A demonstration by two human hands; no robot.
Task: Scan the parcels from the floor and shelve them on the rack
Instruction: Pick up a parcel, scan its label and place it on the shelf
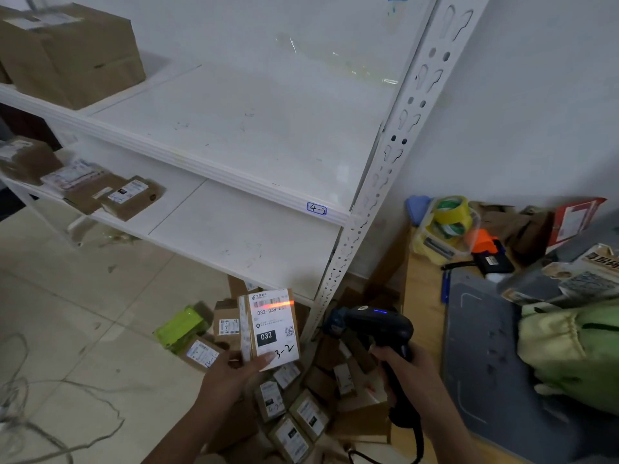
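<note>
Nearest: gripping a small brown parcel [273,329] in the left hand [234,370], fingers curled round its lower end, thumb laid on the white label; held upright above the floor, label facing up, printed "032" and penned "3-2"; crossed near its top by an orange scan line over the barcode. Just to the right, clutching a black scanner [378,326] in the right hand [407,363], fingers wrapped tight round the grip; nose aimed leftward at the parcel, blue light lit on top, cord hanging from the butt.

Beneath both hands, heaped on the floor by the rack's front right post: a pile of small labelled parcels [301,416]; at the heap's left edge, a bright green packet [179,326]; farther left on the tiles, a loose grey cable [67,410] in loops.

At right, on the table's near left part, a grey mat [482,349]; toward the right edge, a pale green bag [576,353]; at the far left corner, rolls of tape [450,211] in a clear tub.

Beyond, on the white rack [393,145]: lower shelf [234,229] with flat brown parcels [130,195] at its left end; upper shelf [251,128] tagged "4-2" on the front edge near the right post, with a large cardboard box [73,55] at its far left.
</note>
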